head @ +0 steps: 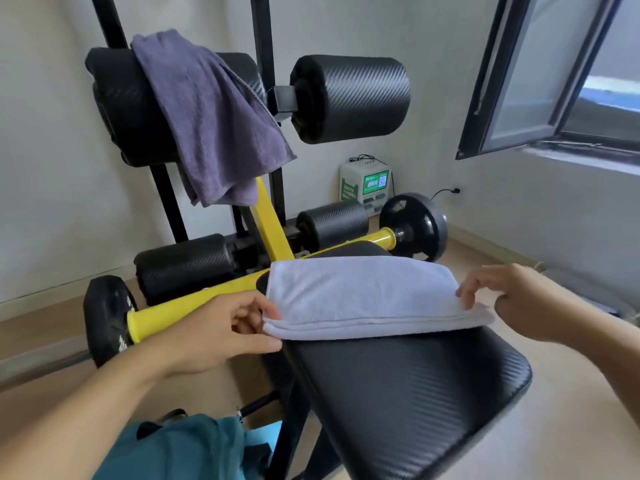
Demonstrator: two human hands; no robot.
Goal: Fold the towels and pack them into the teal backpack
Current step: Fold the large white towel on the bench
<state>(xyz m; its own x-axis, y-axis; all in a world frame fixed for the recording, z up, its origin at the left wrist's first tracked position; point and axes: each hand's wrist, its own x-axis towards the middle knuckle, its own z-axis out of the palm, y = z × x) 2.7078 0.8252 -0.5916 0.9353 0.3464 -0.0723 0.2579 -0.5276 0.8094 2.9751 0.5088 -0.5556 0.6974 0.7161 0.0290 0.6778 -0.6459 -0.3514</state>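
A folded white towel [363,296] lies across the far end of the black padded bench seat [408,386]. My left hand [221,334] pinches the towel's near left corner, thumb under and fingers on top. My right hand [512,299] pinches its right edge with curled fingers. A purple-grey towel [214,116] hangs unfolded over the upper left black foam roller [128,109] of the gym machine. The teal backpack [183,448] sits on the floor at the bottom left, below my left forearm, partly cut off by the frame.
The machine's yellow bar [166,313] with black weight plates [104,320] crosses behind the bench. More foam rollers [349,98] stick out above. An open window [540,74] juts in at the upper right. A white-green charging box [365,183] stands by the wall.
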